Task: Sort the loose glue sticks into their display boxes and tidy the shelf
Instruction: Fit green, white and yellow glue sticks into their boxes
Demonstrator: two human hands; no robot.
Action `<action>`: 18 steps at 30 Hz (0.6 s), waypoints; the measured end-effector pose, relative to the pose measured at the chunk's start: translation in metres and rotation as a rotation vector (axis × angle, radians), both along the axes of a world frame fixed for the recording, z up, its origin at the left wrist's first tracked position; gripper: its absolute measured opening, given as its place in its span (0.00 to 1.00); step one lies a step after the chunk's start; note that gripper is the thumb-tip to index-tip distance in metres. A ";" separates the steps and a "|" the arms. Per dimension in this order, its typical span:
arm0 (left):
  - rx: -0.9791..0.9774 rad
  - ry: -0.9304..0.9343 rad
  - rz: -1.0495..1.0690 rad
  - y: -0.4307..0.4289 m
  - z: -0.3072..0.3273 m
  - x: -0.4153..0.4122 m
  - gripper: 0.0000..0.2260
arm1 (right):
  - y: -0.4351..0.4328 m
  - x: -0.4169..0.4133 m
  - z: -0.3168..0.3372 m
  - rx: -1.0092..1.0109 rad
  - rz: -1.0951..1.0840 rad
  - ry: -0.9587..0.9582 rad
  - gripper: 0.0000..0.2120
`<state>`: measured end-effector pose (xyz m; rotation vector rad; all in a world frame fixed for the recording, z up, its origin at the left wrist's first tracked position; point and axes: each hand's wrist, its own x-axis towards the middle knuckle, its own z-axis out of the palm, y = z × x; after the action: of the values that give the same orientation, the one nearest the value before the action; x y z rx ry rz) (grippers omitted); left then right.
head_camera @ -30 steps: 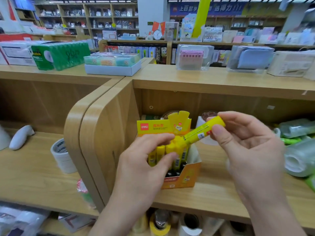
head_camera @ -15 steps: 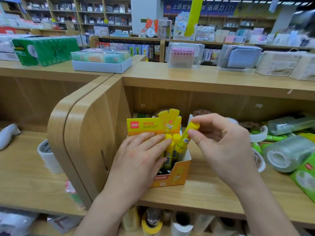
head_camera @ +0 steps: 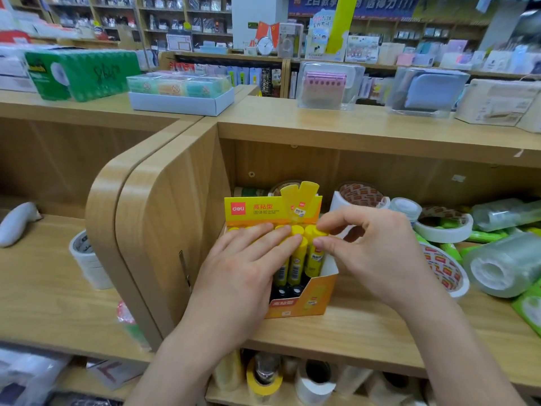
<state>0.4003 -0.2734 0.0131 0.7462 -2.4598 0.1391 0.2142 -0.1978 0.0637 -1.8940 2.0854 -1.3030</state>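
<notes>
A yellow-orange display box stands on the wooden shelf, against the curved side panel. Several yellow glue sticks stand upright inside it. My left hand lies flat over the sticks on the left side of the box, fingers straight on their caps. My right hand pinches the cap of the rightmost glue stick, which stands nearly upright in the box's right corner. The box's header card rises behind the hands.
Tape rolls and clear wrapped rolls crowd the shelf to the right of the box. A white tape stack sits on the left shelf. More tape rolls fill the shelf below. Boxed goods line the top.
My right hand has brought the glue stick from tilted above the box down into its right corner, now upright. My left hand flattened over the other sticks. The camera has moved closer.
</notes>
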 end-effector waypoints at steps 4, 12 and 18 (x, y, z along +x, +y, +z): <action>-0.013 0.014 -0.004 0.001 0.000 0.000 0.23 | -0.001 0.000 -0.004 -0.015 0.054 -0.044 0.07; 0.000 0.021 -0.010 0.001 0.000 -0.001 0.23 | 0.000 -0.001 -0.004 0.019 0.037 0.065 0.07; 0.035 0.028 -0.036 0.001 0.000 0.000 0.21 | 0.009 0.003 0.013 0.149 0.057 0.381 0.08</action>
<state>0.4004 -0.2723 0.0133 0.7131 -2.4528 0.0716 0.2171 -0.1891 0.0767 -2.2554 2.1924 -0.7970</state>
